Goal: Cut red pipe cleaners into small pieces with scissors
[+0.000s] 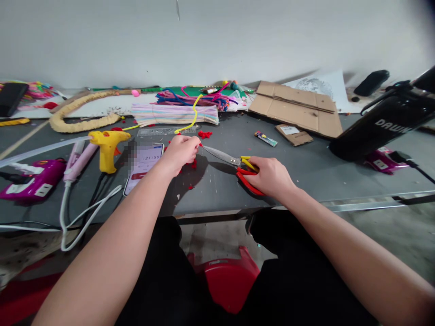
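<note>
Against a pale wall (217,40), our grey desk (306,179) bears red scraps (205,135). Our left fingers (190,143) pinch a red bit (200,145); our right fingers (262,164) grip scissors (220,155) (red-and-yellow handled).

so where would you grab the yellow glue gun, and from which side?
By the yellow handle, likely from the table's near edge: the handle points that way, with the black cord at its lower end. I'd avoid the back, where the long translucent glue stick sticks out left, and the front end, facing right.
</note>
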`<state>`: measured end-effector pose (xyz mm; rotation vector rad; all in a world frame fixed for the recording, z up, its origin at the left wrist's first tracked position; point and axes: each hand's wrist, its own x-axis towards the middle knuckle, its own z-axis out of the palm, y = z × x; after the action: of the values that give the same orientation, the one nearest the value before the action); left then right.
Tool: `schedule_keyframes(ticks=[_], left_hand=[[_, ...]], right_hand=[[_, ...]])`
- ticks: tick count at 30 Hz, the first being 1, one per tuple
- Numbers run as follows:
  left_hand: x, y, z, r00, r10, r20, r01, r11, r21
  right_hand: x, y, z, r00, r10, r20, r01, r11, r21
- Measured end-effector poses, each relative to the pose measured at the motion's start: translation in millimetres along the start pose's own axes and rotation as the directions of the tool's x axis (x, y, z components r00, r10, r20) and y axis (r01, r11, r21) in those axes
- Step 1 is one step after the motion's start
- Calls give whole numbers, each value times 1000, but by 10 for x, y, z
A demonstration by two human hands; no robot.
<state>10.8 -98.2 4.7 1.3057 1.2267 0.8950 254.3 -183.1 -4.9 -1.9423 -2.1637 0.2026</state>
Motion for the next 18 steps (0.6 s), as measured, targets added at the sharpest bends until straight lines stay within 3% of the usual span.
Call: schedule_keyframes(ticks=[18], left_hand=[[21, -22, -33, 1000, 10, 0, -10, 1000, 6]], right_hand=[[8, 11, -16, 1000, -9, -12, 10, 999, 43]])
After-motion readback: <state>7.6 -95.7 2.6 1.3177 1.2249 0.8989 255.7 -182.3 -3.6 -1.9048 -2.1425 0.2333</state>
